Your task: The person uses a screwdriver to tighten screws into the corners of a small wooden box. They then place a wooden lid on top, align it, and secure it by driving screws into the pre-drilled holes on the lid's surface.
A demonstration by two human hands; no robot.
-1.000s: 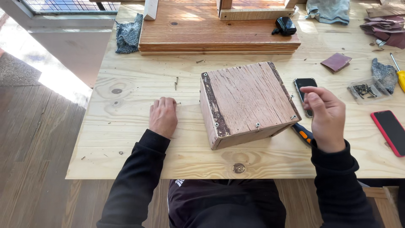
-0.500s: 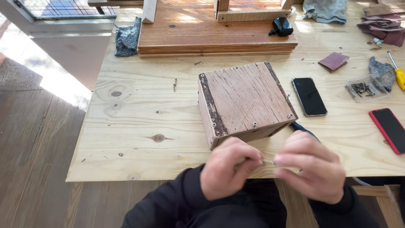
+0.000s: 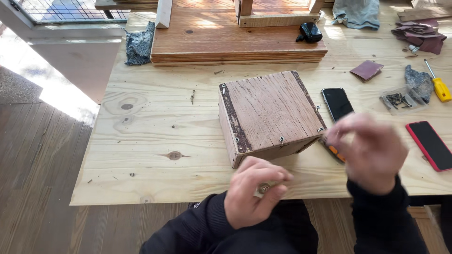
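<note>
A worn wooden box (image 3: pixel 270 110) with screws along its edges stands on the pale plywood table (image 3: pixel 155 141). My left hand (image 3: pixel 254 193) rests at the table's near edge just in front of the box, fingers curled in, with nothing visible in them. My right hand (image 3: pixel 372 150) is blurred with motion, raised at the box's right front corner, its fingertips drawn together near that corner. Under it lies an orange-handled tool (image 3: pixel 335 153), partly hidden. I cannot tell whether the right hand holds anything.
A black phone (image 3: pixel 337 103), a red phone (image 3: pixel 433 145), a clear packet of screws (image 3: pixel 400 99) and a yellow screwdriver (image 3: pixel 440 87) lie to the right. A stack of reddish boards (image 3: pixel 235 40), a grey rag (image 3: pixel 140 44) and a loose screw (image 3: pixel 192 96) lie behind and to the left.
The hands, joined in front of the box half a second ago, have parted. The right hand has swung up and right towards the box corner; the left stays at the table edge.
</note>
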